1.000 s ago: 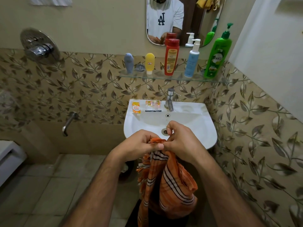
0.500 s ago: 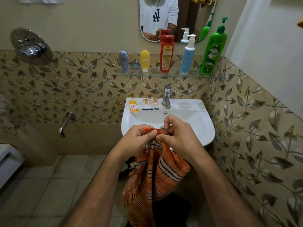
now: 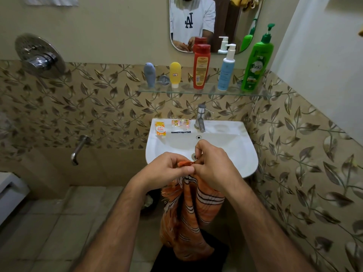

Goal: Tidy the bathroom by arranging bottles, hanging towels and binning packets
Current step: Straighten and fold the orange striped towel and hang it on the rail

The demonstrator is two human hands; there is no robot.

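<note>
Both hands: our left hand and right hand pinched closed on towel top edge
Towel feel: we judge soft, light, floppy
Hold: corners, spread apart

The top edge of the towel is bunched out of sight inside the left hand and right hand, its lower end perhaps cut off by the frame, and print on the two packets is too small to read.

Bare forearms; mirrored white T-shirt with navy lettering.
</note>
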